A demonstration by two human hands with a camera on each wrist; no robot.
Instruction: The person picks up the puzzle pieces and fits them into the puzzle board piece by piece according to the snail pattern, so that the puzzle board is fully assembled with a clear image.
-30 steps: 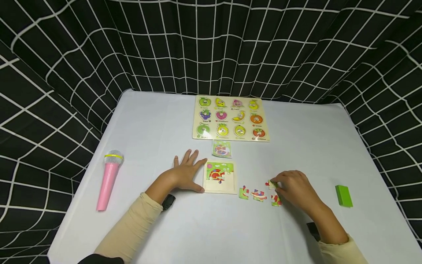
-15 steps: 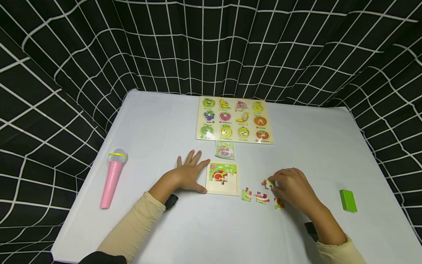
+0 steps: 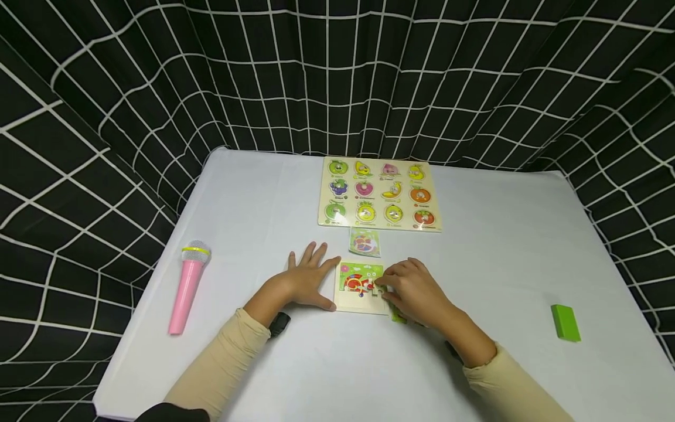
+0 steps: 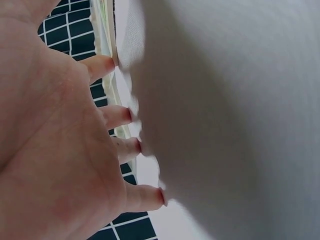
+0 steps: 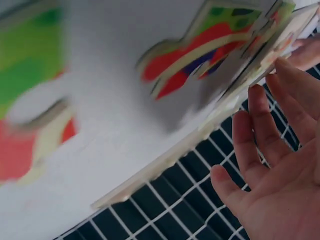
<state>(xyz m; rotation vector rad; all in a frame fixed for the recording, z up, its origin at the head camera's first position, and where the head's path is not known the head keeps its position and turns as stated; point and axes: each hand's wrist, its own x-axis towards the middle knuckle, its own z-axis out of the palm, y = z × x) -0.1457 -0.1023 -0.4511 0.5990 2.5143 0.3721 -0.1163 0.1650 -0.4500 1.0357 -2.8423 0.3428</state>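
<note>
A square wooden jigsaw tray (image 3: 350,303) lies before me, its upper part filled with joined snail-picture pieces. My left hand (image 3: 306,284) is spread flat at the tray's left side, thumb and index finger touching its edge; the left wrist view shows its fingertips (image 4: 162,196) on the table. My right hand (image 3: 413,290) pinches a jigsaw piece (image 3: 377,289) over the tray's right side, beside the joined pieces. The right hand and wrist largely cover the loose pieces in the head view. In the right wrist view a red and green jigsaw piece (image 5: 197,55) and a blurred one (image 5: 40,50) lie on the table.
Just behind the tray is a small picture card (image 3: 364,242). Further back lies a fruit peg board (image 3: 378,221). A pink toy microphone (image 3: 187,293) lies at the left, a green block (image 3: 566,322) at the right. Black gridded curtains (image 3: 358,76) surround the table.
My right hand has carried the jigsaw piece leftward from the loose pieces to the tray. The left hand stays at the tray's edge. The head view has shifted slightly.
</note>
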